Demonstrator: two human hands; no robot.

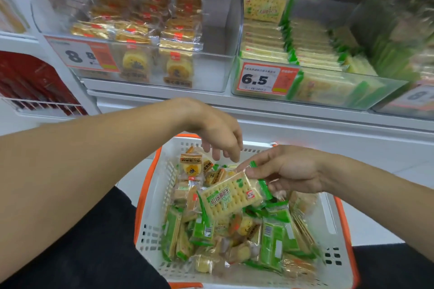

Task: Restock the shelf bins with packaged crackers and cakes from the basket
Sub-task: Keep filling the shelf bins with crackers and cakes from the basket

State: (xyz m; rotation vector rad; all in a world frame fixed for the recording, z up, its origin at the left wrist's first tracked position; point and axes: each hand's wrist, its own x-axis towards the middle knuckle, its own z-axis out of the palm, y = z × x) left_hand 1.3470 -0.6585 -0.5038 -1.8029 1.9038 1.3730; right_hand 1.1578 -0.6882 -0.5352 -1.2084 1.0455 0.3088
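Shelf [164, 97] of clear bins [211, 73], seemingly shop aisle, white.

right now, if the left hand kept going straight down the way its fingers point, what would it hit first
Most likely the cake packets heaped at the far end of the basket. The left hand hangs empty over them, fingers pointing down. Depth is hard to judge; the cracker pack held by the right hand lies close beside that line.
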